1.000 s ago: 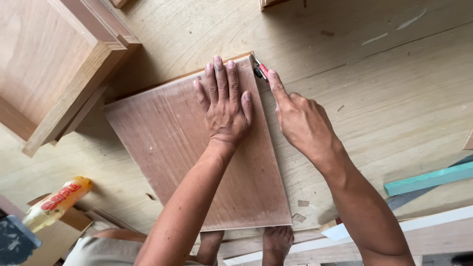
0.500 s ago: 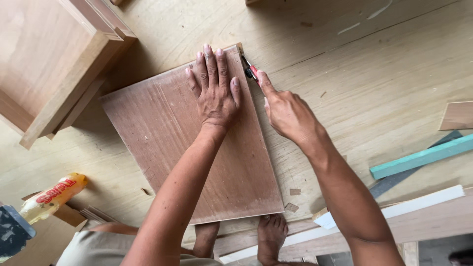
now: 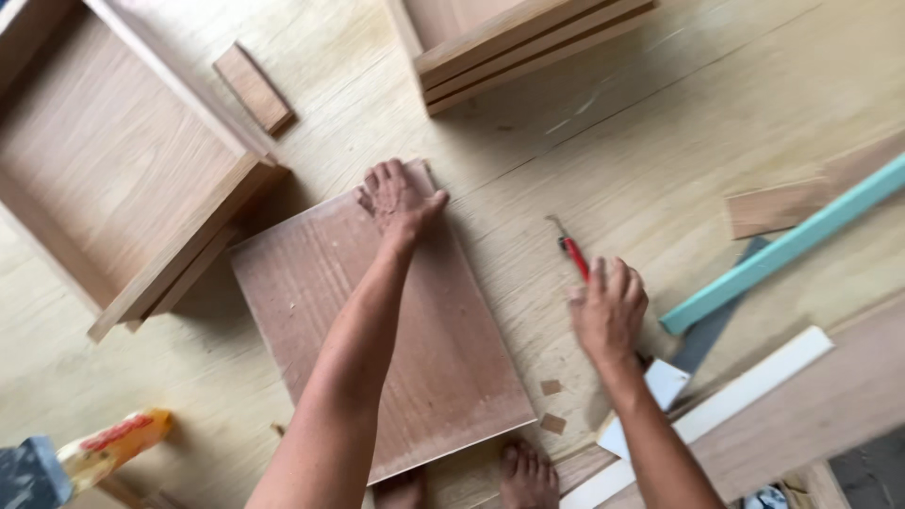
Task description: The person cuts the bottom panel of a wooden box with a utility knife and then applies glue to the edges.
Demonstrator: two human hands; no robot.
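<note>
Reddish-brown, a thin rectangular plywood panel (image 3: pixel 377 330) is shown lying flat on the pale plywood work surface (image 3: pixel 641 141), and serves as landmark for all that follows. The left hand (image 3: pixel 398 200) is pressed on the panel's far corner, fingers together and curled over the edge, gripping the board itself. The right hand (image 3: pixel 608 311), somewhat blurred, hovers to the right of the panel with fingers spread and empty, just beside the red-handled utility knife (image 3: pixel 571 250), which lies untouched on the surface. Two small wood offcuts (image 3: pixel 551 405) near the panel's near right corner suggest that trimming is largely done; lifting or repositioning of the panel appears to remain. To the left of the panel an open shallow wooden box frame (image 3: pixel 123 179) nearly abuts its edge, limiting room there. Beyond it, stacked wooden frames (image 3: pixel 528 42) stand well apart. To the right, past the knife, a turquoise wooden strip (image 3: pixel 782 247) lies; the space between is open.
</note>
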